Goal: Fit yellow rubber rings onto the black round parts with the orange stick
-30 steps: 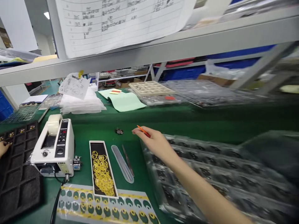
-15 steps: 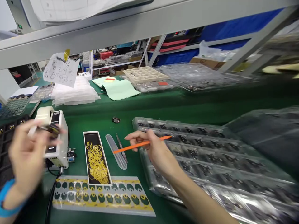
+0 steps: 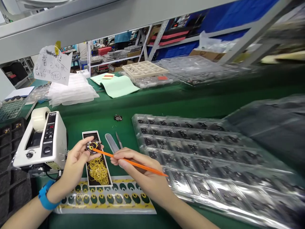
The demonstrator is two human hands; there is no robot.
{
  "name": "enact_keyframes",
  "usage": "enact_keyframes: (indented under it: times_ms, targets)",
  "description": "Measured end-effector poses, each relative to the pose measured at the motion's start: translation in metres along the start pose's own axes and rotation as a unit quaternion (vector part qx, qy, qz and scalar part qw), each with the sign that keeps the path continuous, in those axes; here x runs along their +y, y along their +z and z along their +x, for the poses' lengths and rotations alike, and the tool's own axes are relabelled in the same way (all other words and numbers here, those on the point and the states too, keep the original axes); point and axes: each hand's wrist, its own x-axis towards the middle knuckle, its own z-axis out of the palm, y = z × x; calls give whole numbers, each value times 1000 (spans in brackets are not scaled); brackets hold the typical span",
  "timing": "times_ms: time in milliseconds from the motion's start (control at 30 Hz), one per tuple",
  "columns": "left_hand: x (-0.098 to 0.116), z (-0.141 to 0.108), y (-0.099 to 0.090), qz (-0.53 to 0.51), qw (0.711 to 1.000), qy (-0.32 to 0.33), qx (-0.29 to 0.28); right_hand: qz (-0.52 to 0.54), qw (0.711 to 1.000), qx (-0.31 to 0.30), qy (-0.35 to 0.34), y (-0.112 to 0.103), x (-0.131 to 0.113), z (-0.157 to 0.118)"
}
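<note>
Pinching a round dark part (image 3: 96,145) in the left hand (image 3: 75,159) above the white-rimmed tray (image 3: 101,185), presumably to steady it; gripping an orange stick (image 3: 143,166) pen-fashion in the right hand (image 3: 148,182), tip-first at the part, likely for control.

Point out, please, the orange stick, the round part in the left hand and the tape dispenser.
Orange stick (image 3: 147,168), head view: its shaft.
Round part (image 3: 95,145), head view: its face.
Tape dispenser (image 3: 48,135), head view: its control panel.
</note>
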Motion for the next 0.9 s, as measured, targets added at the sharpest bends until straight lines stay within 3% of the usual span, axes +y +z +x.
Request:
enact_keyframes:
  times_ms: [267, 433, 500, 700, 900]
  targets:
    - [7, 0, -4, -3, 999, -4, -35, 30, 997, -43, -52, -6, 7, 3]
    - [10, -1, -5, -25, 999, -16, -16, -23, 973, -129, -188, -7, 6, 3]
    - [10, 0, -4, -33, 999, -12, -12, -44, 966, -134, -217, -7, 3, 2]
    - [9, -1, -3, -22, 999, -19, -31, -24, 990, -31, -136, -10, -4, 1]
    - [11, -4, -4, -5, 999, -6, -46, -12, 993, -21, -120, -11, -2, 2]
